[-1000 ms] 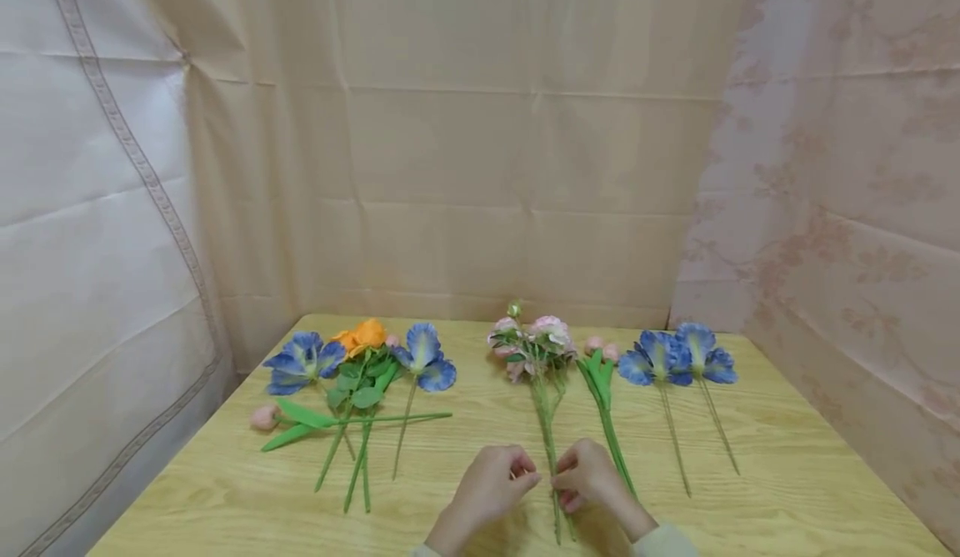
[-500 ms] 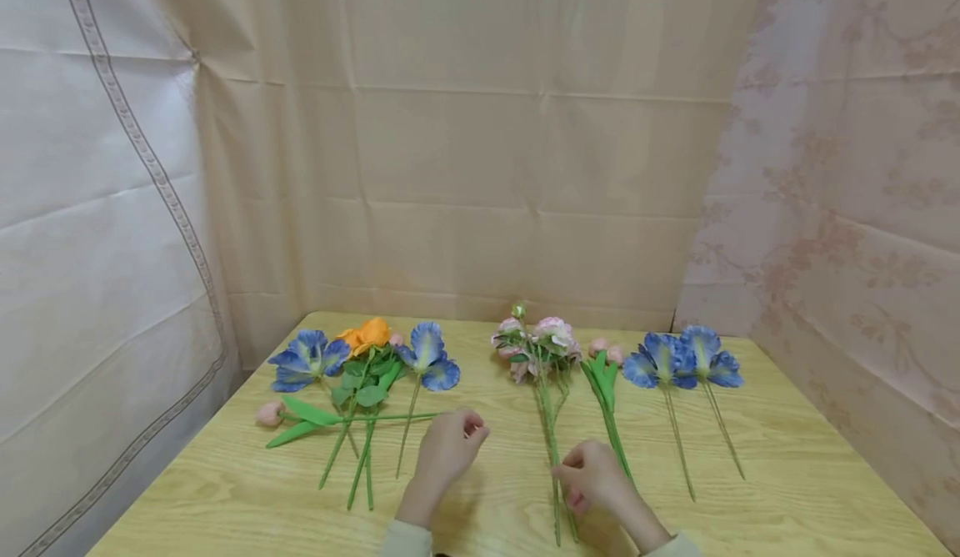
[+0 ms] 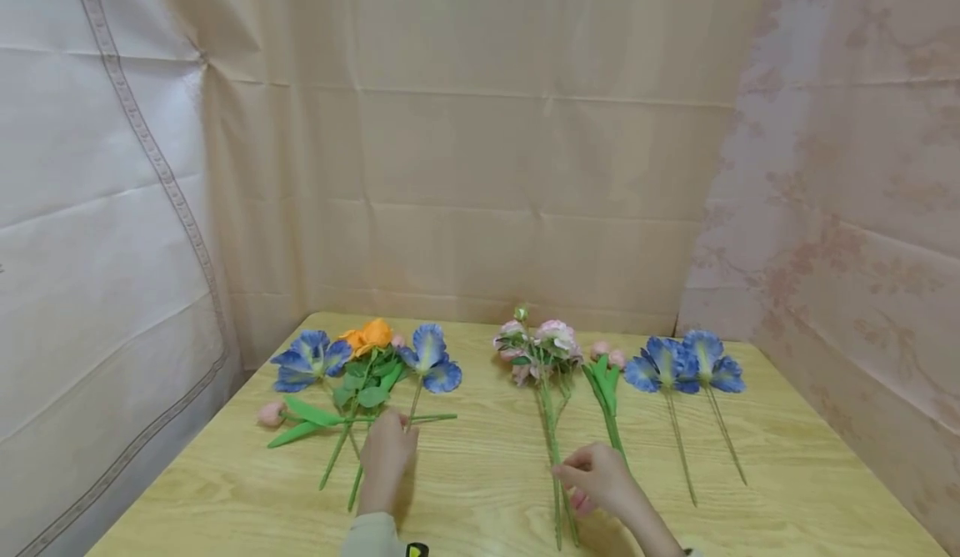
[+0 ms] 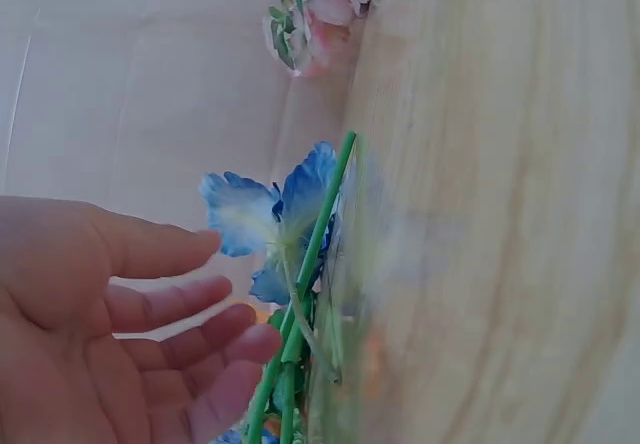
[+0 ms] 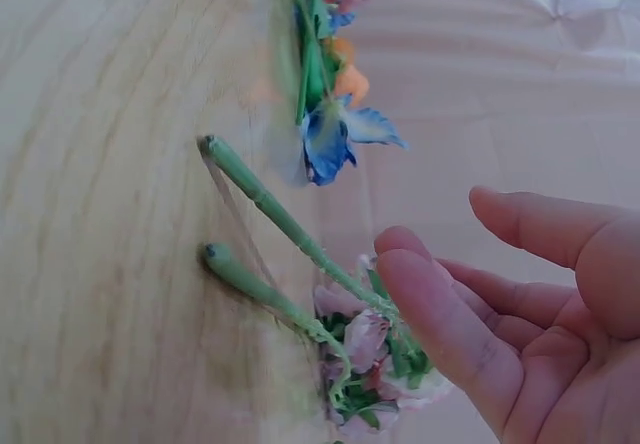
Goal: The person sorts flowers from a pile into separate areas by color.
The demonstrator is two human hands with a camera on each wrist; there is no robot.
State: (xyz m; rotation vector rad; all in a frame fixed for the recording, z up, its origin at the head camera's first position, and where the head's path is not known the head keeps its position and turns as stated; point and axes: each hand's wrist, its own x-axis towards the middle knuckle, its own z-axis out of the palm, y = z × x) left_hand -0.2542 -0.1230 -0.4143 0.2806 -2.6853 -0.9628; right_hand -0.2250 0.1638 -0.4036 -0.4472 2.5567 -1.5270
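My left hand (image 3: 387, 457) hovers at the left flower group, over the green stems. Its fingers are loosely bent and hold nothing, as the left wrist view shows. Close to its fingertips lie a pink tulip's green stem (image 4: 322, 219) and a blue iris-like flower (image 4: 240, 219). That tulip (image 3: 271, 413) lies crosswise over the other stems. An orange rose (image 3: 369, 337) is behind it. My right hand (image 3: 600, 478) is beside the stems of the pink peony-like flowers (image 3: 555, 340), thumb and fingers apart in the right wrist view. Whether a fingertip touches a stem, I cannot tell.
Pink tulips (image 3: 604, 382) lie right of the peony-like stems. Farther right are two blue iris-like flowers (image 3: 663, 363). Another blue flower (image 3: 309, 361) lies at the table's far left. Cloth curtains (image 3: 465, 165) surround the wooden table (image 3: 810, 474) at the back and sides.
My left hand has left the peony-like stems and moved leftward to the crossed tulip stem. The right hand stays beside the peony-like stems. The view has shifted slightly.
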